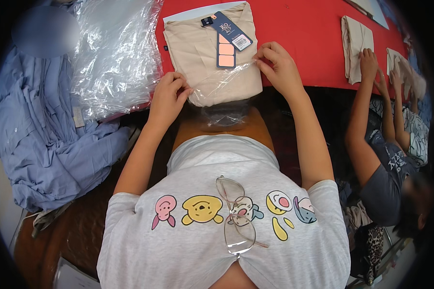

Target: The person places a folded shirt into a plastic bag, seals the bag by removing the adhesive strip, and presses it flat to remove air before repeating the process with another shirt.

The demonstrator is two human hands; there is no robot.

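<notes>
A folded beige garment (pixel 190 53) lies in front of me with a white sheet (pixel 197 12) showing along its far edge. Dark blue hang tags (pixel 225 49) with peach panels and a white sticker rest on top of it. Clear plastic bag film (pixel 217 84) covers the garment's near end and hangs toward my lap. At the bag's left edge, my left hand (pixel 169 94) is closed in a pinch on the film. My right hand (pixel 277 65) pinches the bag's other edge, beside the garment's right side.
A pile of clear plastic bags (pixel 115 53) lies to the left on the red-covered table (pixel 304 29). Crumpled blue garments (pixel 53 144) heap beyond its left edge. On the right, other people's hands (pixel 369 65) touch folded beige garments (pixel 357 41).
</notes>
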